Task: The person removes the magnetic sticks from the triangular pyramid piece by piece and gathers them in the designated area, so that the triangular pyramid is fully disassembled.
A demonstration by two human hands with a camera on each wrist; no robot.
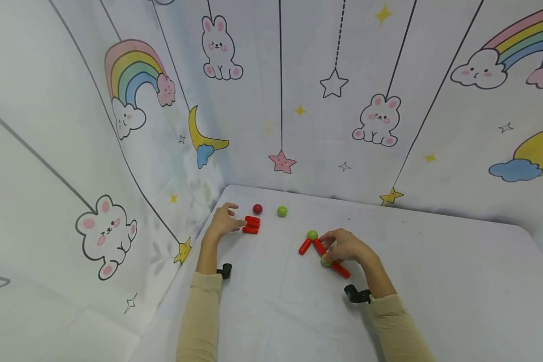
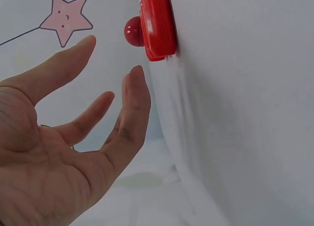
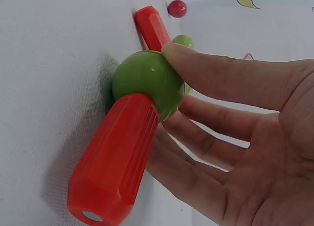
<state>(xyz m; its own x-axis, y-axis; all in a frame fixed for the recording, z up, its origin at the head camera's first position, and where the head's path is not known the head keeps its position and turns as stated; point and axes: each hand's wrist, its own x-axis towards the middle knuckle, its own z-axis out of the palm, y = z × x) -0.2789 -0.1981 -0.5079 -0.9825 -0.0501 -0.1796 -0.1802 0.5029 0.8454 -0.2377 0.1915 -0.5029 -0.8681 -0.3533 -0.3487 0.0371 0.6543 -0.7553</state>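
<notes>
My right hand (image 1: pixel 346 246) pinches a green ball (image 3: pixel 144 81) between thumb and fingers. A ridged red rod (image 3: pixel 115 162) with a silver disc in its end extends from this ball toward the near side. A second red rod (image 1: pixel 319 247) runs from the held ball to another green ball (image 1: pixel 312 235), where a third red rod (image 1: pixel 305 246) meets it. My left hand (image 1: pixel 223 221) hovers beside a small group of red rods (image 1: pixel 251 230) at the far left. Its fingers are spread and loosely bent, with nothing between them in the left wrist view.
Behind the rod group lie a dark red ball (image 1: pixel 257 208) and a loose green ball (image 1: pixel 282 211). A white cloth covers the table (image 1: pixel 280 306). Printed curtains (image 1: pixel 253 115) rise along its back and left edges.
</notes>
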